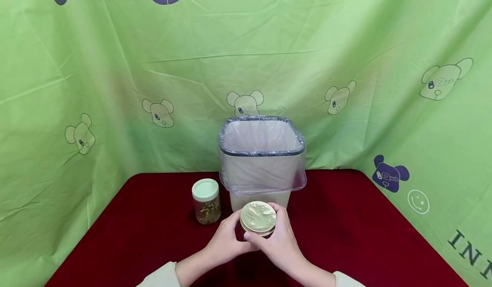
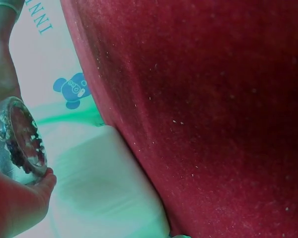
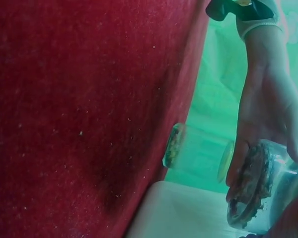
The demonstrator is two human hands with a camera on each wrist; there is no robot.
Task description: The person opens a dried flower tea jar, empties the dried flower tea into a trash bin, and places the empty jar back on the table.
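Observation:
Both hands hold a clear jar with a crinkled gold top [image 1: 258,216] in front of the bin. My left hand [image 1: 227,241] grips the jar's left side. On the other side my right hand [image 1: 282,242] curls round it, thumb at the front edge of the gold top and fingers at its far right. In the left wrist view, dark and pale bits lie against the bottom of the glass jar [image 2: 25,139]. The right wrist view shows the jar [image 3: 258,188] raised off the red cloth, with the left hand's fingers along its side.
A second clear jar [image 1: 207,210] with a pale green lid and brownish-green pieces inside stands to the left. Behind the hands is a pale bin [image 1: 261,171] lined with a translucent purple bag. Red cloth [image 1: 153,218] covers the table; a green printed curtain [image 1: 192,43] surrounds it.

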